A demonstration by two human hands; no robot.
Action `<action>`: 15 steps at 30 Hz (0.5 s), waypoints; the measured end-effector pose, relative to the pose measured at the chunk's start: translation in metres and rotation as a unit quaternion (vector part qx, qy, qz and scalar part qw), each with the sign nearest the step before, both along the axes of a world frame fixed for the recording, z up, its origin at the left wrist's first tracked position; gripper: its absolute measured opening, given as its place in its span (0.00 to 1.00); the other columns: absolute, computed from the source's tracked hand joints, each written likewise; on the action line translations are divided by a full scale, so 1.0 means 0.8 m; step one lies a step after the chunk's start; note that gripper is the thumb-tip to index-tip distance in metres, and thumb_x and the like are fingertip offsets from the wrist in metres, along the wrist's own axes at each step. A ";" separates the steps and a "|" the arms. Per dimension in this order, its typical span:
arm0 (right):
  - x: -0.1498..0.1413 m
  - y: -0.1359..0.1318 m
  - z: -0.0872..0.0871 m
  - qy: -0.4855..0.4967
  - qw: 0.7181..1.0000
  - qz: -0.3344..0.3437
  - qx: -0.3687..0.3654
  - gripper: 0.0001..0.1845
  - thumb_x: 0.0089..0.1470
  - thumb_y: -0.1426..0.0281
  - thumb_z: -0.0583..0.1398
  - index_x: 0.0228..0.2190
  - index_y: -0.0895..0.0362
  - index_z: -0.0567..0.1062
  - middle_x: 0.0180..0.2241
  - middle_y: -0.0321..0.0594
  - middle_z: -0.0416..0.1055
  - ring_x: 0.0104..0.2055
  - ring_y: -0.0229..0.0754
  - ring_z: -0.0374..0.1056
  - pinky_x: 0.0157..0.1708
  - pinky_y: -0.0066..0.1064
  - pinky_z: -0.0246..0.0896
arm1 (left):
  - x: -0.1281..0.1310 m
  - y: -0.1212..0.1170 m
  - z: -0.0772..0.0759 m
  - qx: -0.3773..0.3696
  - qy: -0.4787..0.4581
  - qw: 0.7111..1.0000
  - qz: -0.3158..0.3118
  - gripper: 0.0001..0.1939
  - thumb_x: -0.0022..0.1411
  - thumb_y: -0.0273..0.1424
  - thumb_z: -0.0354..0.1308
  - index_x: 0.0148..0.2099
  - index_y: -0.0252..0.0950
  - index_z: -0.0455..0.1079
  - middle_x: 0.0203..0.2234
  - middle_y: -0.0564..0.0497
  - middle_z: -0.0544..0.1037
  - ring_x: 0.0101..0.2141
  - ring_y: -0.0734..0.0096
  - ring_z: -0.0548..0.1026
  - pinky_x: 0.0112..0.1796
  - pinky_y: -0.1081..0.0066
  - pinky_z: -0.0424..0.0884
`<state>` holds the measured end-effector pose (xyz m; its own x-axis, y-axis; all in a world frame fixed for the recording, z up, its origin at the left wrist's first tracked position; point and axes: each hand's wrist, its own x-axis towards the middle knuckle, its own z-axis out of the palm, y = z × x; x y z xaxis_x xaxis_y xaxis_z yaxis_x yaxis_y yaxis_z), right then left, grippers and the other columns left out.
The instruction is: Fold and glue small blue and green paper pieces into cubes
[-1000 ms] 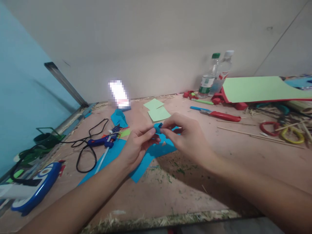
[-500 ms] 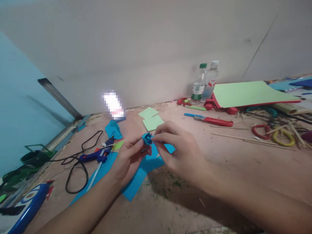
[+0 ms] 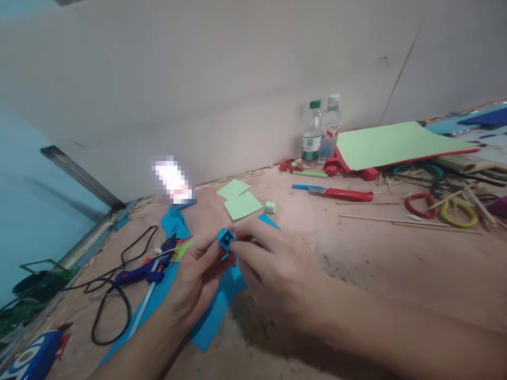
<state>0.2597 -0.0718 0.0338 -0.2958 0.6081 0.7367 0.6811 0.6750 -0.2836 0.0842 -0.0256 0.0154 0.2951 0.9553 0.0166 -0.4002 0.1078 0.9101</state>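
Observation:
A small folded blue paper piece (image 3: 225,238), boxy with an open end, is pinched in my left hand (image 3: 200,274). My right hand (image 3: 273,264) has its fingers closed at the right side of that piece, thumb and forefinger against its open edge. Under both hands lies blue paper (image 3: 212,322), partly covered by them. Beyond the hands are light green paper squares (image 3: 242,205) and a small green folded paper block (image 3: 270,207). To the left rests a blue glue gun (image 3: 144,271) with a clear glue stick in it.
A red-handled knife (image 3: 344,195), scissors (image 3: 458,212) and thin wooden sticks (image 3: 392,220) lie at right. Two bottles (image 3: 311,140) stand by the wall near green sheets (image 3: 400,145). The glue gun's black cord (image 3: 129,306) loops at left, near a lit phone (image 3: 173,179).
The view has shifted, with my hands now slightly lower and left in it. My right fingers have moved closer around the blue piece, and the small green block has come into sight.

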 end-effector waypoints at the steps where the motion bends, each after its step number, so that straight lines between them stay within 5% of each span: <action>1: 0.000 0.000 -0.001 -0.004 1.000 -0.002 0.001 0.14 0.65 0.81 0.53 0.32 0.57 0.74 0.41 0.46 0.76 0.36 0.41 0.70 0.33 0.32 0.65 | 0.000 0.000 0.001 -0.002 0.003 1.000 0.005 0.15 0.52 0.38 0.81 0.41 0.39 0.87 0.34 0.48 0.83 0.32 0.70 0.75 0.32 0.74 0.76; 8: 0.000 -0.001 0.005 0.036 0.997 0.035 -0.055 0.13 0.65 0.78 0.54 0.34 0.59 0.78 0.43 0.49 0.76 0.39 0.44 0.73 0.37 0.34 0.70 | 0.003 0.001 -0.001 -0.007 0.005 1.000 0.026 0.15 0.52 0.38 0.81 0.39 0.38 0.86 0.33 0.51 0.82 0.34 0.73 0.77 0.36 0.77 0.77; 15: -0.001 0.000 0.011 0.087 0.989 0.010 -0.116 0.15 0.65 0.77 0.56 0.35 0.59 0.82 0.43 0.46 0.76 0.33 0.40 0.71 0.31 0.34 0.64 | 0.004 0.000 -0.003 0.007 0.029 0.997 0.064 0.15 0.51 0.38 0.82 0.37 0.36 0.87 0.25 0.50 0.82 0.27 0.74 0.76 0.30 0.78 0.76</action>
<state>0.2591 -0.0721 0.0424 -0.1914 0.7619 0.6188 0.5954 0.5913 -0.5439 0.0878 -0.0255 0.0133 0.1711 0.9851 0.0160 -0.3567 0.0468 0.9331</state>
